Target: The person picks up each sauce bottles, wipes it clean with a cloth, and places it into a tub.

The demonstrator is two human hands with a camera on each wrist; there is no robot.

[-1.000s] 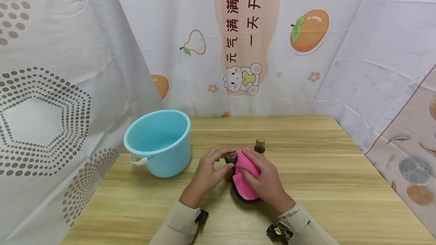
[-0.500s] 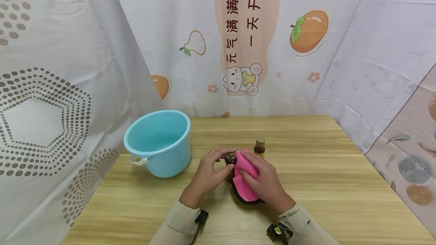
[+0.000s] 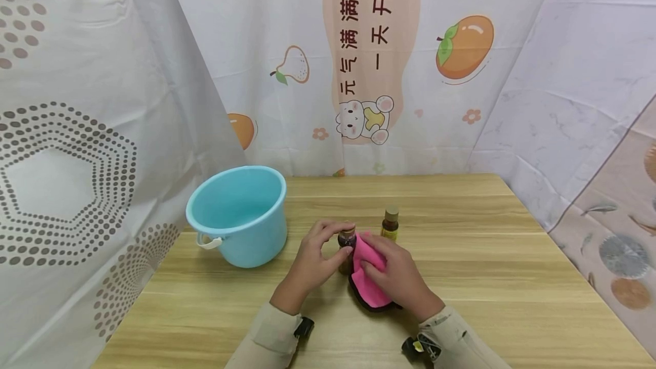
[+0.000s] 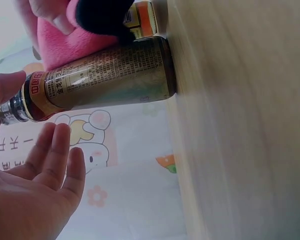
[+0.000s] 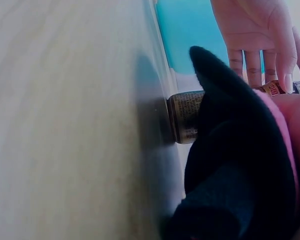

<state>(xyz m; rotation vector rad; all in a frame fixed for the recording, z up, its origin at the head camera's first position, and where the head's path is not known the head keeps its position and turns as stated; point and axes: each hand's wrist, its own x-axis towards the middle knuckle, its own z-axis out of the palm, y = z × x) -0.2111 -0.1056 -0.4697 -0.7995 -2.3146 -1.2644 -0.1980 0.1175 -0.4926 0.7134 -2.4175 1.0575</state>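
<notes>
A dark glass bottle (image 3: 347, 239) with a gold label stands upright on the table. My left hand (image 3: 314, 261) pinches it at the neck and cap between thumb and forefinger; the other fingers are spread behind it in the left wrist view. Against the bottle's right side, my right hand (image 3: 400, 272) grips a pink cloth (image 3: 370, 288) with a black edge and black underside. The cloth covers part of the label (image 4: 105, 75). Just behind the right hand is a second brown bottle (image 3: 390, 228) with a tan cap and yellow label, its lower part hidden.
A light blue bucket (image 3: 261, 241) with a white handle grip (image 3: 209, 242) stands on the left of the wooden table (image 3: 492, 278). Printed curtains (image 3: 302, 130) hang behind the table and along both sides.
My right hand and the cloth have slid a little down the bottle, toward me. More of the second bottle's yellow label shows. The left hand and its bottle have stayed in place.
</notes>
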